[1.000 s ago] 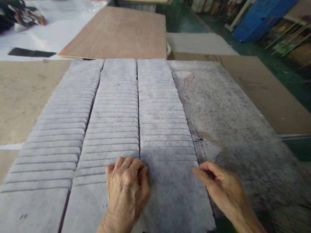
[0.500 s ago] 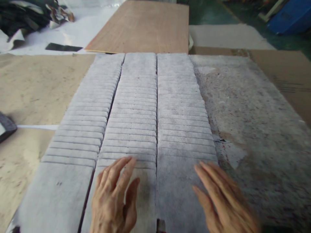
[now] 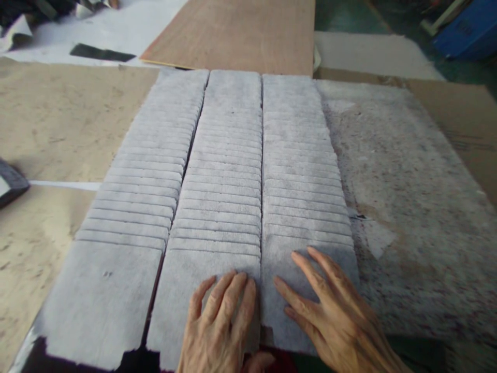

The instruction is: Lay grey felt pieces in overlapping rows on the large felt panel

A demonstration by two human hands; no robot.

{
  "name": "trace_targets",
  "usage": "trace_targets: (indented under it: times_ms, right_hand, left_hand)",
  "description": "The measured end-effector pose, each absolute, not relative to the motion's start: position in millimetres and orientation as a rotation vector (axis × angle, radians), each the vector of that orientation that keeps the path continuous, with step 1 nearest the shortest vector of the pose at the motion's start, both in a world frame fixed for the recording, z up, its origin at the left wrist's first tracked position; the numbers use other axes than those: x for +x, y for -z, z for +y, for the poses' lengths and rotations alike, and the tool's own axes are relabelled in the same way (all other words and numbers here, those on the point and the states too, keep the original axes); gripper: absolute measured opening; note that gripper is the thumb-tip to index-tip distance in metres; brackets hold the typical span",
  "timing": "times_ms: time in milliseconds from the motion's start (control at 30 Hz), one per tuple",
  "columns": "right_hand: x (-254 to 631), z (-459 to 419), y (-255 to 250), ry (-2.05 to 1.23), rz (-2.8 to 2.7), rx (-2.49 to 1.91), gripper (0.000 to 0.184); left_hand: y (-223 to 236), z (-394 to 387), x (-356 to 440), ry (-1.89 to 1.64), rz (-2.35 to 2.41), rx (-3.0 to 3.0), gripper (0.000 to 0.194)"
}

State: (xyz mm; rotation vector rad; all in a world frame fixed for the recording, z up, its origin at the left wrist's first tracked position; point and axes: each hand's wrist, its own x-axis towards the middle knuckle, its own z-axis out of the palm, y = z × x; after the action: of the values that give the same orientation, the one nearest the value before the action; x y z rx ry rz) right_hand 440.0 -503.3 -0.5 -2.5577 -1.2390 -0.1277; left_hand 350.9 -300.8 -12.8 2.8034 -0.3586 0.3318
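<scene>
Three rows of overlapping grey felt pieces run away from me over a speckled grey felt mat (image 3: 407, 197): a left row (image 3: 143, 176), a middle row (image 3: 221, 181) and a right row (image 3: 303, 176). My left hand (image 3: 221, 331) lies flat, fingers stretched out, on the nearest piece of the middle row. My right hand (image 3: 334, 316) rests with spread fingers on the nearest piece of the right row. Neither hand holds anything.
A plywood board (image 3: 240, 31) lies beyond the rows. Tan board (image 3: 50, 119) covers the left side, brown cardboard (image 3: 466, 114) the right. White sheeting (image 3: 116, 31) sits at the far left, a dark object (image 3: 10, 181) at the left edge, a blue crate (image 3: 466, 31) at the far right.
Both hands opened from curled on the right row's edges to flat and spread. The left hand moved onto the middle row, the right onto the right row. My view shifted left and nearer.
</scene>
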Motion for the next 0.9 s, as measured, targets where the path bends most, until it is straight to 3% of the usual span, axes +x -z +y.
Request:
trace_targets:
  times_ms: [233,467,900]
  right_hand:
    - [440.4,-503.4,-0.1,0.094,-1.312,-2.605,0.035]
    - [440.1,-508.8,2.8,0.095,-1.498,-2.64,0.058]
    - [441.1,-506.0,-1.6,0.074,-1.537,-2.635,0.054]
  left_hand:
    - [16.6,-310.3,345.1,-0.243,-0.207,2.794,0.056]
    - [19.7,-305.6,341.8,-0.219,-0.455,2.858,0.052]
    - [18.9,-297.3,345.6,-0.298,-0.362,2.728,0.054]
